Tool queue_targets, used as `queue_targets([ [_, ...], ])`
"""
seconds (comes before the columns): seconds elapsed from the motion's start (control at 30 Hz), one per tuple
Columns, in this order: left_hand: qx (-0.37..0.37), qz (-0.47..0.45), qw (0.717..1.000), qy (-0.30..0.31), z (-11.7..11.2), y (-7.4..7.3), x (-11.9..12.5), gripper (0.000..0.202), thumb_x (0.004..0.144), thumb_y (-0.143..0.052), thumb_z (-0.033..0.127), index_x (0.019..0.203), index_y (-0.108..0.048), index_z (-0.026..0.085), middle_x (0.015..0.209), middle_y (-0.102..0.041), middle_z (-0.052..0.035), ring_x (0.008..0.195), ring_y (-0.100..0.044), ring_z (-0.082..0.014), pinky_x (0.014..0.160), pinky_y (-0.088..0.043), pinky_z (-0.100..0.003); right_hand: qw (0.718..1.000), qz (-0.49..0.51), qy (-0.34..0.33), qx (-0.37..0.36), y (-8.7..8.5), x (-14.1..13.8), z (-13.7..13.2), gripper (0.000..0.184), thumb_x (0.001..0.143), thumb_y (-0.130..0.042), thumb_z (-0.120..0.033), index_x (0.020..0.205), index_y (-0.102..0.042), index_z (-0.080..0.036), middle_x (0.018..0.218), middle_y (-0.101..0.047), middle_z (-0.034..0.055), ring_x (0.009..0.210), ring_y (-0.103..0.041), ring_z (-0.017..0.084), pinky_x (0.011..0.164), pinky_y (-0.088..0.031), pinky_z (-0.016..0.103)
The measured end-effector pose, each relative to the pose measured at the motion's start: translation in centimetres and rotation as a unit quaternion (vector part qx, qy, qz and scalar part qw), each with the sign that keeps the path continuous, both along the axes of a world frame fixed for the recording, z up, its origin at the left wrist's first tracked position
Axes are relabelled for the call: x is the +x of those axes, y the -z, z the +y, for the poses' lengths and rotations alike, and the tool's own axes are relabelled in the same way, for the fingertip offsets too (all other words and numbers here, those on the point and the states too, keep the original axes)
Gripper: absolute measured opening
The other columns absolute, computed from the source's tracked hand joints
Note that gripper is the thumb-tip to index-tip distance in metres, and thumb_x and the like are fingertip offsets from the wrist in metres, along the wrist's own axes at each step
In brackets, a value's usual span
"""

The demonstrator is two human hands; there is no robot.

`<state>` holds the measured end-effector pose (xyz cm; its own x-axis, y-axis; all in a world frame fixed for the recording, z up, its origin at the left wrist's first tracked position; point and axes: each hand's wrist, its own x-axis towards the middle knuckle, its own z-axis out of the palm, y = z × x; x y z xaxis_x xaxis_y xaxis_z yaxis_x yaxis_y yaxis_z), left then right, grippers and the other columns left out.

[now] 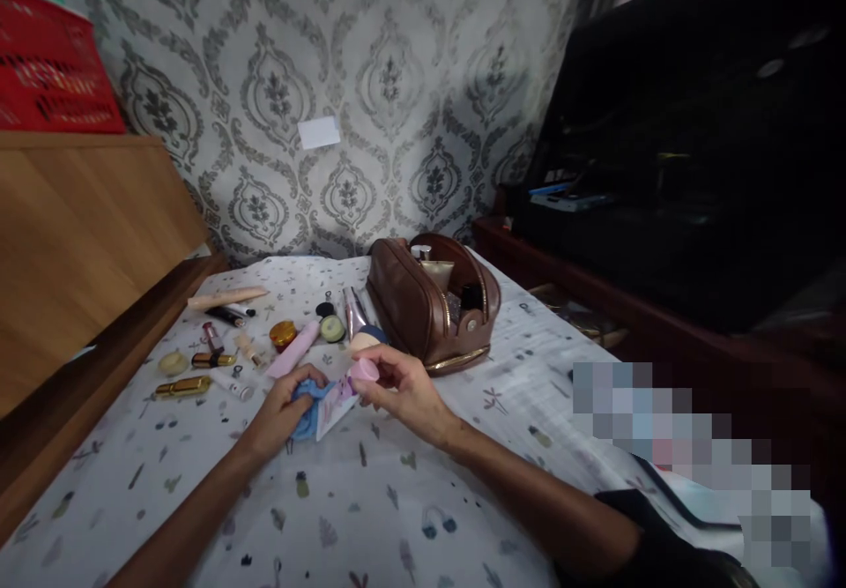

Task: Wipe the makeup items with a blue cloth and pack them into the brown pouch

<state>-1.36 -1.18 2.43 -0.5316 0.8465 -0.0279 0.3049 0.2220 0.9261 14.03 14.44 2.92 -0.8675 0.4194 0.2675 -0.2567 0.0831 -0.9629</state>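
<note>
My left hand (281, 410) is closed around a bunched blue cloth (305, 419), which presses against a white and pink squeeze tube (336, 413). At its other end, my right hand (411, 398) pinches the tube's pink cap (365, 370) between thumb and fingers. The tube is tilted, cap end up and to the right, just above the patterned sheet (323, 500). Right behind my hands stands a brown toiletry bag (406, 306), unzipped, with bottles and tubes inside. A pink tube (295, 350) lies just beyond my left hand.
Left of my hands lie an amber jar (283, 334), a green-lidded jar (332, 330), gold lipstick-like tubes (182, 387) and several other cosmetics. A wooden cabinet (85, 235) borders the left. A large black screen-like panel (661, 174) stands at right; a blurred patch covers the lower right.
</note>
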Motion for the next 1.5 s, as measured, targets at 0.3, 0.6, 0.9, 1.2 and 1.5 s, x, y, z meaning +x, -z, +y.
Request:
queue_targets([
  [0.3, -0.001, 0.233, 0.962, 0.141, 3.1, -3.8, 4.2, 0.020, 0.084, -0.046, 0.020, 0.096, -0.061, 0.019, 0.081, -0.063, -0.0011, 0.071, -0.058, -0.0159, 0.066, -0.044, -0.026, 0.982, 0.018, 0.146, 0.116, -3.9, 6.6, 3.2, 0.029, 0.084, -0.069, -0.047, 0.088, -0.062, -0.019, 0.080, -0.061, 0.0024, 0.065, -0.055, 0.013, 0.055, -0.047, 0.024],
  [0.6, -0.001, 0.564, 0.803, 0.191, 11.0, -7.2, 10.3, 0.042, 0.093, -0.035, 0.009, 0.133, -0.046, 0.017, 0.116, -0.064, -0.0100, 0.097, -0.066, -0.0220, 0.067, -0.054, -0.030, 0.896, 0.130, 0.404, 0.132, -9.6, 11.4, 7.9, 0.027, 0.081, -0.076, -0.041, 0.086, -0.068, -0.016, 0.071, -0.066, 0.0008, 0.051, -0.054, 0.008, 0.048, -0.046, 0.022],
  [0.9, -0.061, 0.641, 0.752, 0.142, 13.7, -6.5, 12.0, 0.073, 0.077, -0.050, -0.002, 0.147, -0.029, 0.007, 0.136, -0.053, -0.0187, 0.106, -0.064, -0.0265, 0.068, -0.060, -0.033, 0.885, 0.158, 0.408, 0.159, -11.0, 10.4, 11.4, 0.031, 0.076, -0.080, -0.037, 0.093, -0.066, -0.016, 0.064, -0.062, -0.0033, 0.046, -0.056, 0.009, 0.039, -0.047, 0.021],
  [1.2, -0.070, 0.636, 0.753, 0.153, 13.3, -6.9, 11.3, 0.077, 0.073, -0.055, -0.001, 0.146, -0.036, 0.013, 0.130, -0.057, -0.0120, 0.093, -0.065, -0.0229, 0.059, -0.058, -0.030, 0.919, 0.073, 0.337, 0.190, -11.2, 8.6, 13.1, 0.030, 0.075, -0.080, -0.044, 0.085, -0.067, -0.019, 0.065, -0.066, -0.0008, 0.049, -0.060, 0.012, 0.044, -0.051, 0.023],
  [1.5, -0.053, 0.606, 0.765, 0.212, 12.5, -5.6, 11.2, 0.077, 0.072, -0.061, 0.005, 0.143, -0.042, 0.029, 0.148, -0.044, -0.0149, 0.102, -0.065, -0.0302, 0.063, -0.060, -0.039, 0.907, -0.071, 0.264, 0.321, -10.9, 8.9, 13.2, 0.031, 0.083, -0.070, -0.051, 0.088, -0.071, -0.020, 0.072, -0.069, 0.0011, 0.059, -0.062, 0.014, 0.053, -0.049, 0.025],
])
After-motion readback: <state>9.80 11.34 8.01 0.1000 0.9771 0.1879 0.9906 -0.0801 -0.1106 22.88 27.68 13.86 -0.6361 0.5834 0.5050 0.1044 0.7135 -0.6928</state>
